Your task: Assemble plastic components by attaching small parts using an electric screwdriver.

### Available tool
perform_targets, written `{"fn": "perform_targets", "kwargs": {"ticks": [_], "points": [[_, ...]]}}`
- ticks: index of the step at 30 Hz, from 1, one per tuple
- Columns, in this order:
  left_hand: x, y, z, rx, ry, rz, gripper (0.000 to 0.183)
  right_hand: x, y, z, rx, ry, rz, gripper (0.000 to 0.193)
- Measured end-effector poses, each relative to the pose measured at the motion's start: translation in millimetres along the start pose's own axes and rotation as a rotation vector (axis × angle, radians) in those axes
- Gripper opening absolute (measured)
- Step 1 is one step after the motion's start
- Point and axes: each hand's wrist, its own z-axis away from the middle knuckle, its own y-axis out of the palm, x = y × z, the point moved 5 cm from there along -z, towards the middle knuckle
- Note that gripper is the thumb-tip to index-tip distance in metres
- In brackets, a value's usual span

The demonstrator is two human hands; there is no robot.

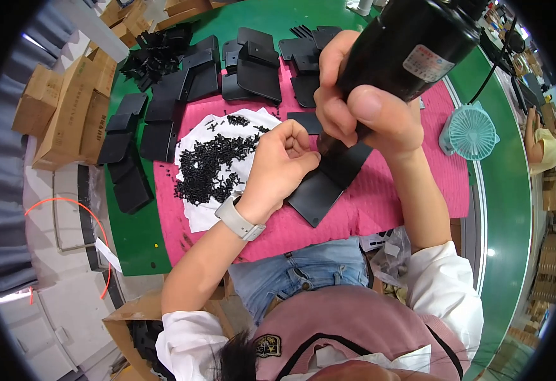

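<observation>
Currently, right hand [386, 120]: fingers round black cylindrical driver [389, 47] above pink ribbed mat [392, 193]; left hand [277, 164]: fingers curled, grip unclear, by black plastic bracket [316, 195] on mat. Under mat, green counter [132, 244]; left, brown cardboard boxes [68, 124]; right, turquoise fan [475, 133].

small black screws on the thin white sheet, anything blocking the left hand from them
Nothing visible does: the pile of small black screws lies uncovered on the thin white sheet, left of the left hand. The black cylindrical power tool is on the hand's other side.
</observation>
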Motion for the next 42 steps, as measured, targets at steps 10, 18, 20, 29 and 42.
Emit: {"fn": "perform_targets", "kwargs": {"ticks": [10,18,20,29,42], "points": [[-9.0,-4.2,5.6,0.106,-0.029,-0.067,0.015,21.1,-22.5,10.3,0.078,-0.231,-0.229,0.052],[-17.4,-13.7,9.7,-0.017,-0.009,-0.056,0.015,17.5,-37.2,18.2,0.059,-0.226,-0.304,0.066],[-16.5,-15.1,8.7,-0.002,-0.009,-0.063,0.015,22.0,-42.8,19.3,0.114,-0.284,-0.415,0.072],[-22.9,-11.3,13.3,0.023,0.170,-0.534,0.021,24.2,-36.0,15.5,0.063,-0.280,-0.522,0.065],[-26.8,-3.5,18.9,0.013,0.152,-0.898,0.032,11.4,-14.4,20.7,0.133,-0.263,-0.320,0.082]]}}
